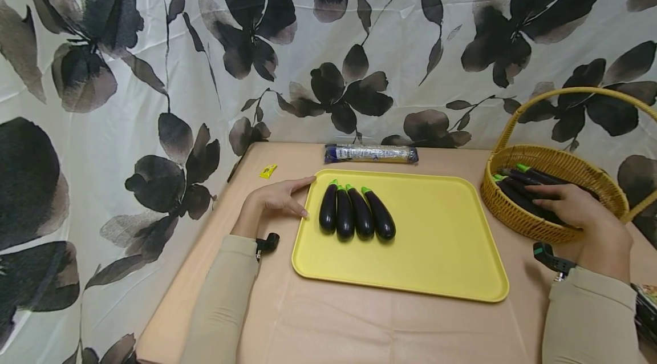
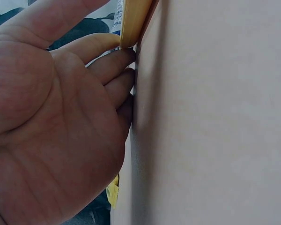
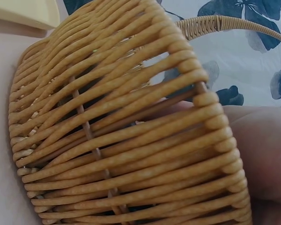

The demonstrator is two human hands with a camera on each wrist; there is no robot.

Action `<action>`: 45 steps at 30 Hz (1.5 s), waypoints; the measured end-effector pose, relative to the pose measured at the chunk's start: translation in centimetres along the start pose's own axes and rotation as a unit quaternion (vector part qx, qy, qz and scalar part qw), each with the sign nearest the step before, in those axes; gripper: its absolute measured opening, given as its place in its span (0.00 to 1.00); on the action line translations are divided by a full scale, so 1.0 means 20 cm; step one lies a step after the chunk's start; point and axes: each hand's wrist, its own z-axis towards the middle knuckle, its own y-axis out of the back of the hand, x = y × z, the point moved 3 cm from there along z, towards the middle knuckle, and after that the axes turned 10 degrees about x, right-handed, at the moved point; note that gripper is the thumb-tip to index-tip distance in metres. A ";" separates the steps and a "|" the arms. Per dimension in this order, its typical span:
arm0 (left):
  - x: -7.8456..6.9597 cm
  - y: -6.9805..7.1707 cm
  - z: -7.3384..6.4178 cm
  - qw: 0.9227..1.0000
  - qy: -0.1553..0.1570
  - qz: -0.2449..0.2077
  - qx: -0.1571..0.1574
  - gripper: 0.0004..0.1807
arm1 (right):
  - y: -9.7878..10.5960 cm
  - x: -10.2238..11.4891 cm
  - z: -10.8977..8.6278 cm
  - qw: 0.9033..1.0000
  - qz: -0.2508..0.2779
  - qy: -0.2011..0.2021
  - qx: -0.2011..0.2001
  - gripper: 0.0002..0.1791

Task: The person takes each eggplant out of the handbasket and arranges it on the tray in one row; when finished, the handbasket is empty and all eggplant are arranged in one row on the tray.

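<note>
In the head view my left hand (image 1: pixel 277 195) is at the left rim of a yellow tray (image 1: pixel 436 238), its fingertips touching the edge. The left wrist view shows its fingers (image 2: pixel 117 70) loosely bent against the tray's side. On the tray's left part lie several dark eggplants (image 1: pixel 361 213) side by side, green stems pointing away. My right hand (image 1: pixel 577 207) reaches over the near rim into a wicker basket (image 1: pixel 498 204) and rests on more eggplants (image 1: pixel 523 195). Basket weave hides most of it in the right wrist view, so its grip is unclear.
Behind the tray lies a rolled packet in printed plastic (image 1: pixel 370 154). A small yellow wrapper (image 1: pixel 267 171) is on the table (image 1: pixel 328 324) at the back left. The tall basket handle (image 1: pixel 513 118) arches over the basket. A floral cloth (image 1: pixel 287 67) hangs behind.
</note>
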 end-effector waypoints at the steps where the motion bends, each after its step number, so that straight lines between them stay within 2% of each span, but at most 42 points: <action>1: 0.00 0.00 0.00 1.000 -0.001 -0.001 0.000 0.65 | 0.00 0.00 0.00 1.000 0.004 -0.002 -0.003 0.30; 11: 0.00 0.00 0.00 1.000 -0.004 -0.008 0.001 0.65 | 0.00 0.00 -0.02 1.000 0.005 0.003 -0.013 0.29; 14: 0.00 0.00 0.00 1.000 -0.005 -0.009 0.002 0.65 | 0.02 0.01 -0.03 1.000 -0.005 0.017 -0.018 0.29; 21: 0.00 0.00 -0.01 1.000 -0.001 -0.006 0.003 0.65 | 0.05 0.05 -0.07 0.995 -0.033 0.040 -0.088 0.29; 28: 0.00 0.00 -0.01 1.000 -0.001 -0.003 0.001 0.65 | 0.07 0.10 -0.10 0.991 -0.004 0.047 -0.122 0.27; 37: 0.00 0.00 -0.01 1.000 -0.005 -0.007 0.000 0.65 | 0.09 0.16 -0.12 0.988 0.015 0.069 -0.140 0.30; 45: 0.00 0.00 -0.01 1.000 -0.006 -0.012 0.002 0.64 | 0.08 0.22 -0.15 0.978 0.061 0.101 -0.170 0.32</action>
